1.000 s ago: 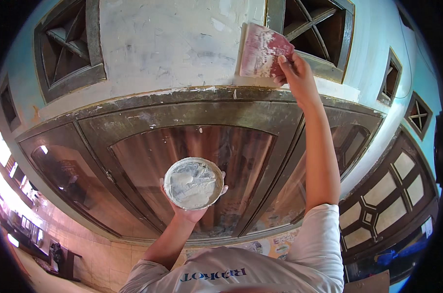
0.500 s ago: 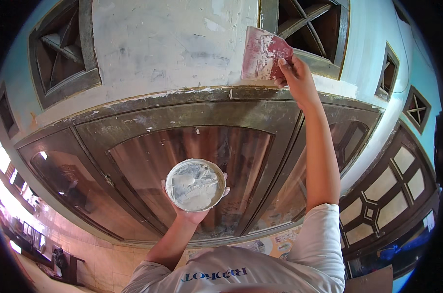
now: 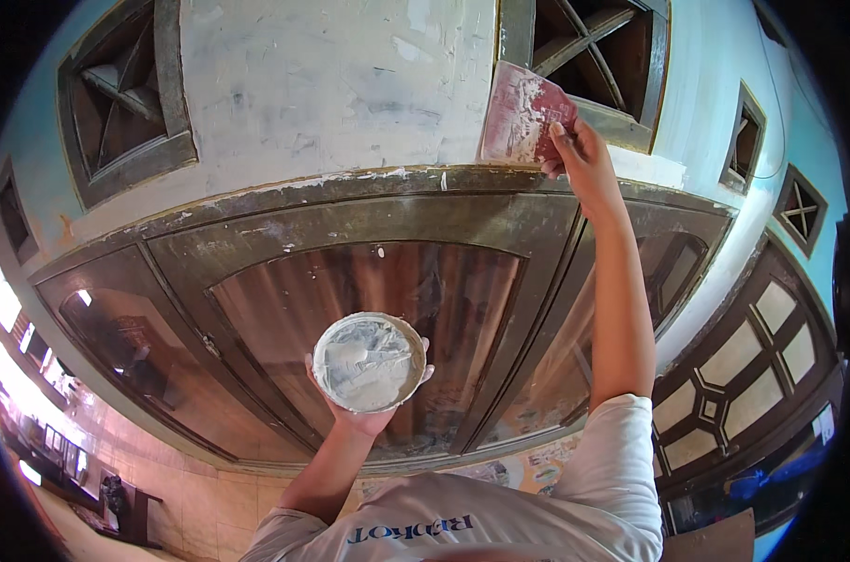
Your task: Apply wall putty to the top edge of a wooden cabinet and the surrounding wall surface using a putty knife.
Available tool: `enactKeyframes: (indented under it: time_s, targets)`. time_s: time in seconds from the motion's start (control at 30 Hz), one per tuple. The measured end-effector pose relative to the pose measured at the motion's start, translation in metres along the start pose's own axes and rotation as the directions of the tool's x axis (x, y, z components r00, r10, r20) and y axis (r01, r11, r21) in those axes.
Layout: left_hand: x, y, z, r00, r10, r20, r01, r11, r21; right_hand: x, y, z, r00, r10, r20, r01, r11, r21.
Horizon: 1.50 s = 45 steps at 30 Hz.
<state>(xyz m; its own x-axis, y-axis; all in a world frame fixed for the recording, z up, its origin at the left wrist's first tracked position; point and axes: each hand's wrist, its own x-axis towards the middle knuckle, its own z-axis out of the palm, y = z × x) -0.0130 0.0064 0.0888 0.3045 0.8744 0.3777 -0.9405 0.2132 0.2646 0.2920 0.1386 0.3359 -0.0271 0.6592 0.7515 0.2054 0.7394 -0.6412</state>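
Observation:
My left hand (image 3: 359, 417) is closed round a round tub of white paste (image 3: 367, 363), held below the wall, in front of the glazed wooden door. My right hand (image 3: 584, 155) grips a flat red scraper (image 3: 517, 112) smeared with white paste. The scraper lies at the patchy white wall (image 3: 331, 84), just above the wooden ledge (image 3: 378, 178) and beside the right-hand vent opening (image 3: 608, 56) with its crossed slats.
Another vent opening (image 3: 125, 94) is on the left. The glazed brown door (image 3: 191, 258) spans the middle. A paneled door (image 3: 725, 375) stands at the right. Dark furniture (image 3: 116, 496) and a tiled floor (image 3: 200, 496) show at lower left.
The red scraper and my right hand have moved down and to the right along the wall. The tub in my left hand has dipped slightly.

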Motion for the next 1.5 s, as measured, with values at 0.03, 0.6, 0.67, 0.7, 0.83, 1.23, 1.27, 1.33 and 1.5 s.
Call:
enactKeyframes:
  time_s: [0.03, 0.6, 0.67, 0.7, 0.83, 1.23, 1.27, 1.33, 1.5]
  targets:
    - [0.000, 0.000, 0.000, 0.999, -0.008, 0.041, 0.008, 1.000, 0.002, -0.002, -0.001, 0.001, 1.000, -0.003, 0.000, 0.003, 1.000, 0.023]
    - [-0.010, -0.002, -0.007, 1.000, -0.008, -0.003, 0.007, 0.999, -0.049, 0.001, -0.014, 0.054, 0.999, -0.052, 0.010, 0.052, 0.998, 0.032]
    - [-0.012, -0.002, -0.009, 1.000, -0.020, -0.011, 0.018, 0.992, -0.123, 0.005, -0.019, 0.069, 0.999, -0.039, 0.021, 0.039, 0.999, 0.019]
    - [-0.012, 0.000, -0.008, 0.999, -0.038, -0.033, 0.033, 0.989, -0.147, 0.004, -0.027, 0.078, 0.996, -0.082, 0.034, 0.082, 0.997, 0.011]
    - [-0.016, 0.006, -0.014, 0.999, -0.038, -0.021, 0.036, 0.994, -0.099, 0.012, -0.030, 0.091, 0.994, -0.086, 0.065, 0.091, 0.993, -0.079]
    - [-0.036, 0.022, -0.033, 0.991, -0.008, -0.135, -0.005, 0.995, -0.096, 0.006, -0.034, 0.093, 0.999, -0.029, 0.039, 0.030, 0.999, -0.034]
    - [-0.036, 0.022, -0.031, 0.991, -0.011, -0.134, -0.002, 0.995, -0.099, 0.006, -0.035, 0.096, 0.999, -0.028, 0.038, 0.029, 0.999, -0.038]
    - [-0.036, 0.021, -0.024, 0.990, -0.026, -0.139, 0.010, 0.993, -0.118, 0.008, -0.036, 0.105, 0.996, -0.059, 0.059, 0.063, 0.996, -0.062]
    - [-0.044, 0.026, -0.021, 0.997, -0.008, -0.077, 0.001, 0.996, -0.087, -0.004, -0.033, 0.104, 0.999, 0.008, 0.041, -0.005, 0.997, -0.073]
